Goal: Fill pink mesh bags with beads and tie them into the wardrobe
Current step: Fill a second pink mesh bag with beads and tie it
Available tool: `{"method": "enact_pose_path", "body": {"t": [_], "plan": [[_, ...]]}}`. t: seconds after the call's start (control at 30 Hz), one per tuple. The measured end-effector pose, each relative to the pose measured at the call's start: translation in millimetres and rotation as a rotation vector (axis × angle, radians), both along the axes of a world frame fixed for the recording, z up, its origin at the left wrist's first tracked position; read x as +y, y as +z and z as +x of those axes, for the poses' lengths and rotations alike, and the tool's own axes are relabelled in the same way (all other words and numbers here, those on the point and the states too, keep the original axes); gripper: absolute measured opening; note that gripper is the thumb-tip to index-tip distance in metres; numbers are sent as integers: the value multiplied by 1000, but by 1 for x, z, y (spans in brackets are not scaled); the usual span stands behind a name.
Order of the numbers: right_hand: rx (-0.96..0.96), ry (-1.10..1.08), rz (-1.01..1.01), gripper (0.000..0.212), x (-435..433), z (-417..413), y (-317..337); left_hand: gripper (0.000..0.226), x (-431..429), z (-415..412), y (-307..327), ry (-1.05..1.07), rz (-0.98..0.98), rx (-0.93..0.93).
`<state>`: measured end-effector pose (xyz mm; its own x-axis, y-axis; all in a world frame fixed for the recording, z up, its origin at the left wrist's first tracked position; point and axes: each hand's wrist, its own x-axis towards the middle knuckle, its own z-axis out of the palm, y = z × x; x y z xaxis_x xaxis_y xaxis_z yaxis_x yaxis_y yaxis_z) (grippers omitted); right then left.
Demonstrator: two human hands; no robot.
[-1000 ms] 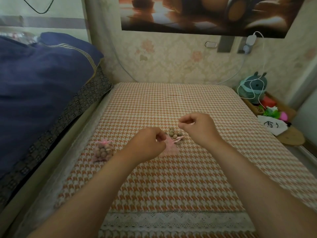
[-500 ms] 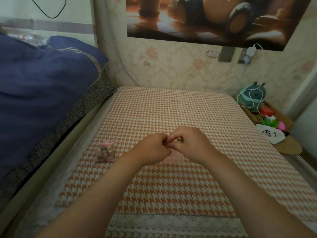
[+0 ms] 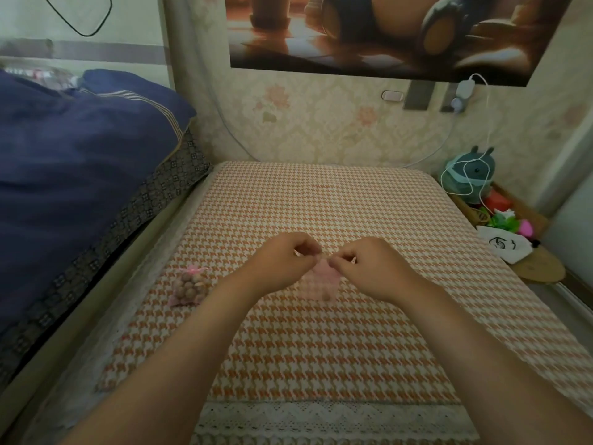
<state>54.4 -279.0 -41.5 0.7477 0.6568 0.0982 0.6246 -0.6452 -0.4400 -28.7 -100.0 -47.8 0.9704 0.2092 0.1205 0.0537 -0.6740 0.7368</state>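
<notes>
Your two bare forearms come in from the near edge of the table point(image 3: 321, 364), which wears an orange-and-cream houndstooth cloth with a white lace hem, and they converge toward its middle.

Left hand point(image 3: 279, 268): knuckles up, fingers curled under, thumb and forefinger pinched on the top edge of a pink mesh bag point(image 3: 321, 281). Right hand point(image 3: 369, 268): same pose, mirrored, fingertips pinched at the bag's top from the other side. The two pinches sit just apart, nearly touching. Whether you hold the mesh itself or its drawstring, you cannot tell; the spot is blurred.

The bag hangs between and just below your hands, over the middle of the table. It looks pale, sheer and slack, the cloth pattern showing through it. A brownish spot or two shows low in it; the contents are too blurred to read.

Second bag, filled point(image 3: 188, 285): lies flat toward the left edge of the table, well clear of your left forearm. It is stuffed with round tan beads, its neck gathered with a pink ribbon.

Beyond the left edge, a navy quilt point(image 3: 80, 149) is heaped up. Past the far right corner stands a teal plush toy point(image 3: 471, 171) wrapped in white cable. The far wall carries floral wallpaper and a poster point(image 3: 385, 30).
</notes>
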Motion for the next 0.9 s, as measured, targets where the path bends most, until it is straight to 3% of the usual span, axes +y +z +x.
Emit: {"method": "enact_pose_path", "body": {"t": [0.13,0.5,0.77,0.9], "plan": [[33,-40,52,48,-16,8,-3,14,6,14,-8,112,16,-50],[59,-21,100,43,-21,15,-7,17,-16,51,-51,78,288,135],[67,-11,75,36,-16,10,-6,19,1,44,-59,110,158,50],[45,-6,50,38,-13,5,-3,10,8,40,-38,195,-27,-109]]}}
